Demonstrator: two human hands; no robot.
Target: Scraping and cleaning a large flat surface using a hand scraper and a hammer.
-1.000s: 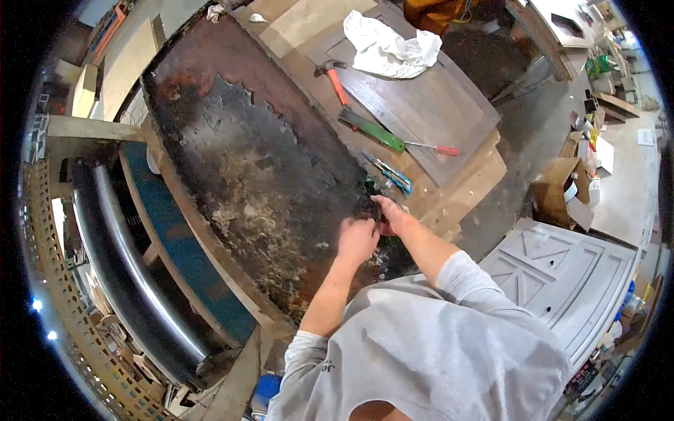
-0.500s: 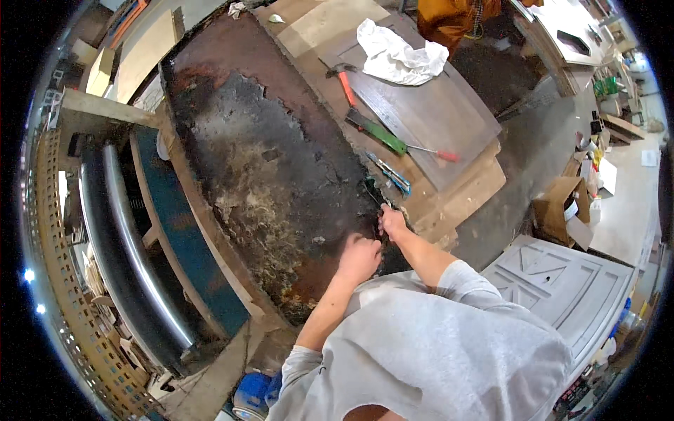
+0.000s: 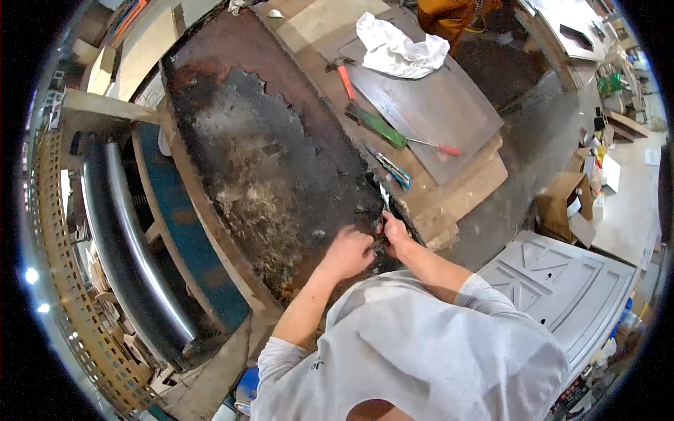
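Note:
My right hand (image 3: 395, 234) is closed around a narrow tool with a bright metal part (image 3: 385, 197) pointing away from me; its exact kind is unclear. It works at the near right edge of a long panel (image 3: 281, 175) covered with a charred, peeling dark layer. My left hand (image 3: 350, 251) is curled just left of it, low over the same layer, its fingertips hidden at the dark ragged edge. To the right of the panel lie a utility knife (image 3: 390, 168), a green-handled tool (image 3: 382, 130), a red-handled screwdriver (image 3: 435, 147) and a red-handled hammer (image 3: 345, 81).
A white cloth (image 3: 404, 49) rests on a grey board (image 3: 435, 105) over the wooden surface. At left runs a machine with a shiny metal roller (image 3: 144, 238). A pale panelled door (image 3: 554, 281) and a cardboard box (image 3: 562, 203) are at right.
My left hand has shifted left and slightly toward me, a little away from the right. My right hand has moved slightly nearer and right, and the tool's bright metal now shows.

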